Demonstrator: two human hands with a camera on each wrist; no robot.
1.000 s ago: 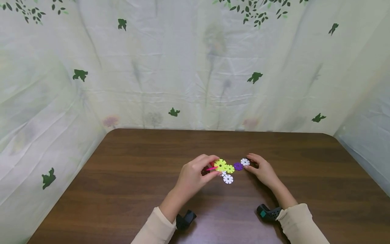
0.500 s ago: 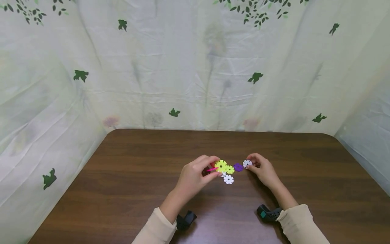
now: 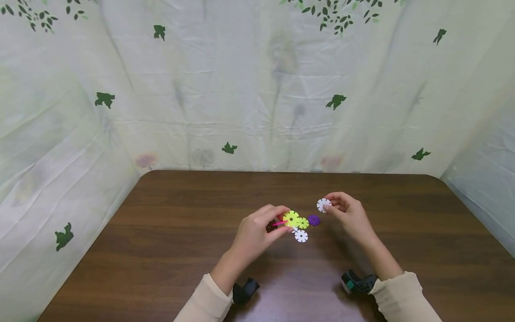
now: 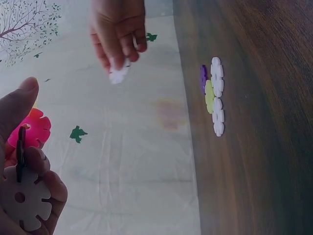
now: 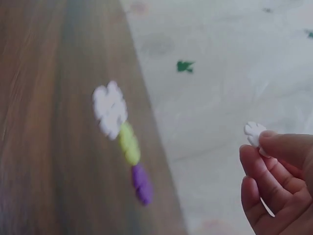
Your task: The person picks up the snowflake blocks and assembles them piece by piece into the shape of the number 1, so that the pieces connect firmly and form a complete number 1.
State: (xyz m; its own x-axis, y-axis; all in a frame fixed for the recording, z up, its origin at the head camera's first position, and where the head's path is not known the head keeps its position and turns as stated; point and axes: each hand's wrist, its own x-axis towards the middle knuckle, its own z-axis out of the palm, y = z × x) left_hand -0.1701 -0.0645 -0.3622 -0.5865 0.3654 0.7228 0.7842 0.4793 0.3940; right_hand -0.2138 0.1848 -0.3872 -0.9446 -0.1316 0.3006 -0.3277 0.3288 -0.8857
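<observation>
My left hand [image 3: 252,230] holds joined notched snowflake discs between thumb and fingers. A yellow disc [image 3: 291,218] and a pink disc [image 4: 36,128] belong to this cluster, as does a pale disc [image 4: 30,200] with a dark edge-on piece [image 4: 20,152]. Raised above the table, my right hand [image 3: 351,217] pinches a single white disc [image 3: 323,205] between thumb and fingers. Loose on the tabletop lie a yellow-green disc [image 3: 303,222], a purple disc [image 3: 314,220] and two white discs [image 4: 218,116]. The left hand's fingers partly hide its cluster.
The brown wooden table [image 3: 181,250] reaches back to a pale printed curtain [image 3: 249,89] with green bird shapes. Curtain also hangs at both sides. A black wrist device [image 3: 245,290] sits under the left wrist, and another black device [image 3: 358,282] under the right.
My right hand has picked up the white disc from beside the purple one and lifted it upward and away. The left hand has stayed in place with its cluster.
</observation>
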